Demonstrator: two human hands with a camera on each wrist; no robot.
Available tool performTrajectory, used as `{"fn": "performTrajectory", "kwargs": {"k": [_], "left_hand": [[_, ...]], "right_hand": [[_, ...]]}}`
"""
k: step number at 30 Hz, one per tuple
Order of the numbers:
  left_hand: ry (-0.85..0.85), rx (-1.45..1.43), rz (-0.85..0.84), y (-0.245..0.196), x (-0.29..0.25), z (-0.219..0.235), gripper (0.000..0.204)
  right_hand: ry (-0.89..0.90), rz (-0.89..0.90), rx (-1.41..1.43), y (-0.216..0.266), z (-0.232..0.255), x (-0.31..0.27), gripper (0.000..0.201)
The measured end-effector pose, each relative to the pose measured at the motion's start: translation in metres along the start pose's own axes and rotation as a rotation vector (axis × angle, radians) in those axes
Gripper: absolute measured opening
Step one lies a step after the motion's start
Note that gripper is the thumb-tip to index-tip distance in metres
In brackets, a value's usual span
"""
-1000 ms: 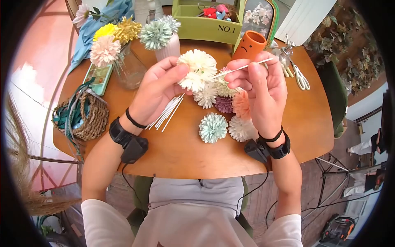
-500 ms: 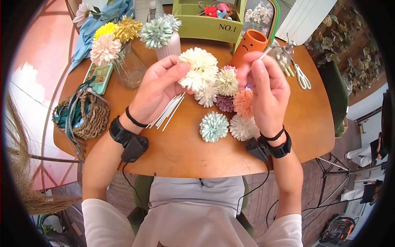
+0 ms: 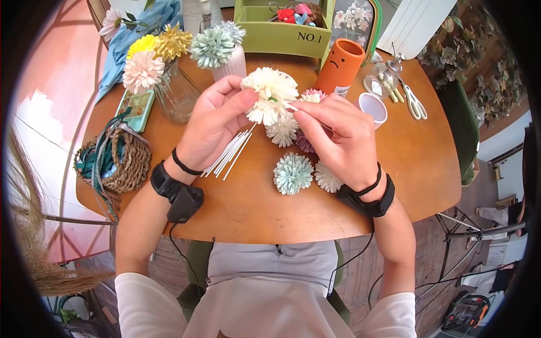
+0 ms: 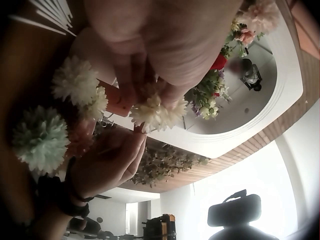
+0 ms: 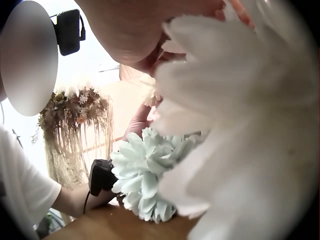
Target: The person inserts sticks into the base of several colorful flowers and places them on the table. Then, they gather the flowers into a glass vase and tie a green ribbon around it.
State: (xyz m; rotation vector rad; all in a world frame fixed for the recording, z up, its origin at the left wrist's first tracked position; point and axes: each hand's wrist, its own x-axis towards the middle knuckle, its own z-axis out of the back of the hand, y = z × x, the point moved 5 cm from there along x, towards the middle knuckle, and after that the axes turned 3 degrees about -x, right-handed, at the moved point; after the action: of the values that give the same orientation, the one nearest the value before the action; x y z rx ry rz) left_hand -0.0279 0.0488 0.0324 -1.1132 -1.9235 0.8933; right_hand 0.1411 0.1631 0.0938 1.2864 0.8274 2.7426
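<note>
My left hand (image 3: 217, 121) holds a cream artificial flower head (image 3: 269, 84) between thumb and fingers, its small green centre turned to the right. Close beside it, my right hand (image 3: 345, 138) pinches a thin white stick (image 3: 291, 107), whose end points at that green centre. Most of the stick is hidden by the right fingers. In the left wrist view the right fingertips meet the edge of the cream flower (image 4: 157, 114). Below the hands lie a mint flower head (image 3: 293, 174) and a white one (image 3: 328, 177). Several white sticks (image 3: 230, 155) lie by the left wrist.
An orange cup with a frowning face (image 3: 342, 61), a clear round container (image 3: 373, 110) and white-handled scissors (image 3: 416, 107) stand or lie at the right. A woven basket (image 3: 128, 160) is at the left. Behind are flowers in vases and a green box (image 3: 282, 40).
My right hand has come down and left from beside the orange cup, bringing the stick to the flower. My left hand and the flower have stayed nearly still.
</note>
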Motion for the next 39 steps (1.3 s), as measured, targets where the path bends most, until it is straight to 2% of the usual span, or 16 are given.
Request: {"fn": "performTrajectory", "kwargs": {"k": [3, 14, 17, 21, 30, 39], "left_hand": [[0.011, 0.009, -0.001, -0.0002, 0.0003, 0.0009, 0.037], [-0.006, -0.006, 0.0, 0.0, -0.0003, -0.0006, 0.042], [-0.059, -0.027, -0.01, -0.0017, 0.0003, -0.0076, 0.019], [-0.063, -0.021, -0.016, -0.0019, 0.0002, -0.0087, 0.019], [-0.032, 0.0, -0.025, 0.0008, -0.0003, -0.0022, 0.021], [-0.025, 0.006, -0.051, -0.0011, -0.0004, -0.0028, 0.021]], "right_hand": [[0.028, 0.086, -0.081, 0.0039, 0.0013, 0.0026, 0.014], [-0.092, 0.018, 0.028, -0.0028, 0.0017, -0.0011, 0.009], [-0.045, 0.027, 0.009, 0.0017, 0.0029, -0.0007, 0.009], [-0.013, 0.104, 0.008, 0.0061, 0.0017, -0.0015, 0.008], [-0.012, 0.016, -0.017, 0.001, 0.0015, -0.0026, 0.007], [-0.026, 0.006, -0.016, 0.001, 0.001, -0.0022, 0.006]]}}
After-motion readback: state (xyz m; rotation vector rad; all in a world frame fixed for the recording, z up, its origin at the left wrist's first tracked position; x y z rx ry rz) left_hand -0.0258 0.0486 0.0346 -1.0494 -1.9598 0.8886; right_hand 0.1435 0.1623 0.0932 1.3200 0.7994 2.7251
